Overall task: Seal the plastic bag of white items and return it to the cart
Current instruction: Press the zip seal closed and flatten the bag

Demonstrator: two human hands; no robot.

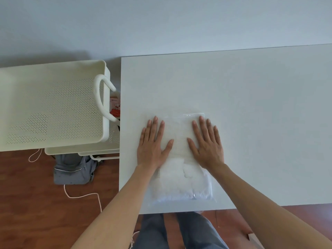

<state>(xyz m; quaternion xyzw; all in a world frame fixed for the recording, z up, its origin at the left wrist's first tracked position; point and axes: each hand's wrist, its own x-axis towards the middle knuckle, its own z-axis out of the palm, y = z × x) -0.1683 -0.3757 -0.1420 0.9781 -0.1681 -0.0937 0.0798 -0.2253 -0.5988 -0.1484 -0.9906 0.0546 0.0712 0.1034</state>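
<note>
The plastic bag [181, 177] lies flat on the white counter [251, 105], close to the counter's near edge and not far from its left edge. To the right and behind the bag the counter surface stretches wide and bare, right up to the far edge against the pale wall.

Both hands press down on the far half of the bag, palms flat and fingers spread, gripping nothing. The left hand [152, 144] sits on the bag's left side, with its outer fingers over the bag's edge onto the counter; the right hand [208, 142] covers the right side. Their thumbs point toward each other with a gap between them.

The bag is clear, thin and slightly glossy, roughly rectangular. The white items [179, 184] inside look soft and lumpy, bunched toward the near end.

Just left of the counter stands the cart [53, 105], a cream tray with a perforated floor, rounded corners and a looped handle [102, 97]. A narrow gap separates it from the counter's left edge. Below lie a wooden floor [27, 203], a grey bag [71, 169] and a pale cord [82, 195].
</note>
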